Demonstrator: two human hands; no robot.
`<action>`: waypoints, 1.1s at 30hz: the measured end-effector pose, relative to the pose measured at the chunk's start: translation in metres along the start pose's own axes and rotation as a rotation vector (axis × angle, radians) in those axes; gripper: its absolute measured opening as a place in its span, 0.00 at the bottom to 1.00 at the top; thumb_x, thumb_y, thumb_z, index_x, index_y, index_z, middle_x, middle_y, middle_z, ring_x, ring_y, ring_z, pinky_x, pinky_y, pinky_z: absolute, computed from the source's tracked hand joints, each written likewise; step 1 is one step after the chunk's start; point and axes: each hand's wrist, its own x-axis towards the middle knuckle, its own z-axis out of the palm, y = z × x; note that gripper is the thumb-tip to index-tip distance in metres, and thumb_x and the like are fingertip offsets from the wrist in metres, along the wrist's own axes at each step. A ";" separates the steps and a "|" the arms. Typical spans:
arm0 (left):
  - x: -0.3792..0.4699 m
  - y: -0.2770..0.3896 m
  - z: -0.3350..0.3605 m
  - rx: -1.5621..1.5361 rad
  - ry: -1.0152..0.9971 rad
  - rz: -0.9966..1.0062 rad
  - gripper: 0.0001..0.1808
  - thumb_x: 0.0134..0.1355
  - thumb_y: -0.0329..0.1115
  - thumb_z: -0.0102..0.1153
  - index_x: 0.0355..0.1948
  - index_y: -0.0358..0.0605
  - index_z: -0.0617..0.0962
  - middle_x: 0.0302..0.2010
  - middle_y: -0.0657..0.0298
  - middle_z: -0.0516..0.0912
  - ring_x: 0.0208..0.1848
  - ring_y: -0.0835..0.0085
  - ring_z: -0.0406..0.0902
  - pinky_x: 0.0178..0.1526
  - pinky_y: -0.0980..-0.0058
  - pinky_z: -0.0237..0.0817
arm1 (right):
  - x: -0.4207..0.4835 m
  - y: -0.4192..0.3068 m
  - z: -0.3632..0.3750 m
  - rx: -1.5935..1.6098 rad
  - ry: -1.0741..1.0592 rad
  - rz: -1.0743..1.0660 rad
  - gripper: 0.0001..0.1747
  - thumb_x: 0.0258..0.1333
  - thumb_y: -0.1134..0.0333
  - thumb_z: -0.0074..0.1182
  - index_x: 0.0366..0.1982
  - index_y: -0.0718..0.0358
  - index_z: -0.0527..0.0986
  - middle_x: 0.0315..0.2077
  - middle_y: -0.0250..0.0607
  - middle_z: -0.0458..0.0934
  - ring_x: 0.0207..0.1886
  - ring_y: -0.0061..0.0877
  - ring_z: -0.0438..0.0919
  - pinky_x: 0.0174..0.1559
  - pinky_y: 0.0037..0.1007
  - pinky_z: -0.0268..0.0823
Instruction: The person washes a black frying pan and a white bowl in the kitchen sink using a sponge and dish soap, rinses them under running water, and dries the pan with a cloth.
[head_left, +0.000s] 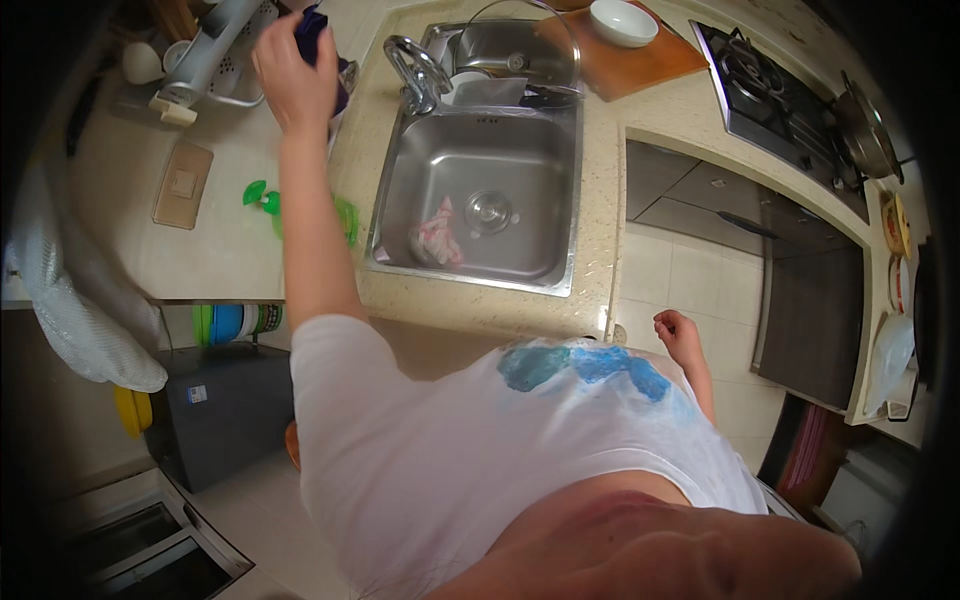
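Note:
My left hand (294, 79) reaches to the far left of the sink, its fingers around a dark purple-blue cloth (310, 37). Part of this cloth is hidden behind the hand and wrist. Down at my right side hangs my right hand (679, 339), fingers loosely curled, with nothing seen in it. Between the arms lies a stainless steel sink (525, 232). A crumpled pink-and-white rag (439, 238) rests in its basin, left of the drain strainer (488, 211). Beside my left forearm stands a green pump bottle (346, 219), partly covered by the arm.
A chrome faucet (417, 71) rises behind the basin. By the second basin lie a knife (551, 98) and a glass lid (576, 45). A white bowl (624, 22) sits on a wooden cutting board (637, 64), left of the gas stove (772, 105). Further left is a phone (182, 206).

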 end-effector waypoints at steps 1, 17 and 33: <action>-0.011 0.017 -0.009 -0.093 0.043 0.067 0.20 0.55 0.34 0.63 0.46 0.34 0.73 0.47 0.50 0.74 0.51 0.54 0.70 0.55 0.60 0.60 | 0.004 0.002 -0.001 0.000 -0.002 -0.024 0.06 0.53 0.73 0.57 0.33 0.68 0.77 0.23 0.43 0.80 0.25 0.27 0.76 0.31 0.27 0.69; -0.276 0.314 -0.064 -0.234 -0.569 -0.686 0.19 0.53 0.29 0.63 0.47 0.42 0.76 0.52 0.51 0.72 0.57 0.53 0.66 0.60 0.61 0.56 | 0.019 0.132 -0.131 0.155 0.001 0.039 0.21 0.58 0.57 0.57 0.20 0.68 0.75 0.15 0.38 0.75 0.19 0.21 0.71 0.24 0.26 0.64; -0.185 0.403 0.023 -0.363 -0.541 -0.516 0.16 0.50 0.27 0.63 0.42 0.43 0.79 0.52 0.50 0.72 0.58 0.51 0.65 0.60 0.58 0.56 | 0.024 0.223 -0.199 0.177 0.061 0.116 0.15 0.58 0.62 0.57 0.25 0.67 0.75 0.17 0.37 0.77 0.21 0.20 0.75 0.26 0.24 0.68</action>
